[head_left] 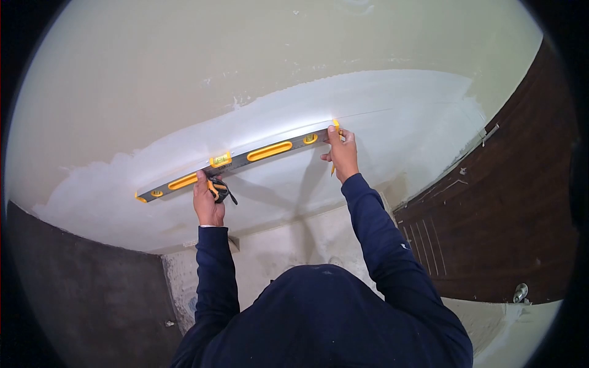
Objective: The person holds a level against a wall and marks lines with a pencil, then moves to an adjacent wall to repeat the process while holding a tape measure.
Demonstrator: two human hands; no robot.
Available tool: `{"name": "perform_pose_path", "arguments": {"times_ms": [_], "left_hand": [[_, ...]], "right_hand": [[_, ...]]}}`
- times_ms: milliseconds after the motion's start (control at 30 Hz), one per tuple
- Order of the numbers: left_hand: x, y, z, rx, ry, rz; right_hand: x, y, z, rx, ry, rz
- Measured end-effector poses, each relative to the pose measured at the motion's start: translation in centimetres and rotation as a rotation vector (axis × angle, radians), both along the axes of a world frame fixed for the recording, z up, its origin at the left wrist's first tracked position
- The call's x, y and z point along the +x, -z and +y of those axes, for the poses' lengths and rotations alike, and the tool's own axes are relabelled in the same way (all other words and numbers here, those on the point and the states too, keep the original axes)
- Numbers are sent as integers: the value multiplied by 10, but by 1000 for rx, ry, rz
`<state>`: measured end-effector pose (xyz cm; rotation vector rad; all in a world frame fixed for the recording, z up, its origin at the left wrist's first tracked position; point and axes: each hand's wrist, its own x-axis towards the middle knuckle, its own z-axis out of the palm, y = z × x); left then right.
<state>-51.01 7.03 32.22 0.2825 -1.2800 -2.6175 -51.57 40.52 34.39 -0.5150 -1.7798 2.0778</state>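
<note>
Navy hood (319, 306), spirit level (245, 158) against white-plastered wall (392, 104)

A white plaster patch (399, 110) spreads across the beige wall (153, 73) (dark wooden panel (509, 214) at right).

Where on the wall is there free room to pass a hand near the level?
Free: the white plaster above the level, and the stretch below it between the left hand and the right hand. Crowded: the level's underside at the left hand, where a small black-and-yellow tool hangs.
</note>
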Motion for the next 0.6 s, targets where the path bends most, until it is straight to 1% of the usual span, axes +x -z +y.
{"name": "perform_pose_path", "arguments": {"times_ms": [67, 133, 167, 233, 300, 367, 467, 500, 600], "left_hand": [[-1, 5, -4, -14, -10, 18], [1, 6, 0, -136, -6, -3], [-1, 7, 7, -104, -63, -3], [-2, 9, 18, -177, -87, -42], [-4, 13, 35, -220, -62, -91], [-4, 7, 61, -158, -40, -55], [-5, -3, 86, -103, -120, -92], [-5, -3, 86, -98, -114, -93], [-4, -3, 83, -94, -41, 16]], "right_hand": [[2, 0, 0, 5, 1, 1], [1, 2, -1, 6, -20, -1], [0, 3, 0, 4, -2, 0], [-2, 4, 1, -4, -14, 2], [-1, 3, 2, -5, -11, 2], [-2, 3, 4, -12, -22, -4], [-2, 2, 0, -20, -21, -10], [-1, 1, 3, -23, -19, -10], [-1, 2, 4, -22, -4, -36]]}}
